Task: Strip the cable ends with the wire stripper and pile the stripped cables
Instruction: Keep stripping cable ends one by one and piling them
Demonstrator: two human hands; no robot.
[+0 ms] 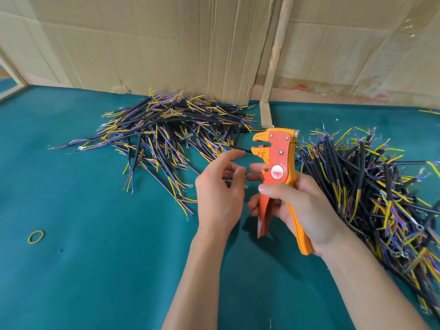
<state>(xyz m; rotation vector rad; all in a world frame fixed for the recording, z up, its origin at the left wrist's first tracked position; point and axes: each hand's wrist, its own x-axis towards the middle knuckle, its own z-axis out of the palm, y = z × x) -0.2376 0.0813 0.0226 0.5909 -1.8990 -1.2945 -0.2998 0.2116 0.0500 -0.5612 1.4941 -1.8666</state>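
Right hand (300,206) gripping wire stripper (277,172), left hand (220,186) pinching cable (240,149)

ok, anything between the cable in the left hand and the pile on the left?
Nothing visible. The left hand pinches a cable whose end sits in the wire stripper, held by the right hand. Only bare green table lies between it and the left pile.

round sticker (278,171) on wire stripper (277,163), unreadable

Green table (95,270) — cable piles (166,129), rubber band (36,237).
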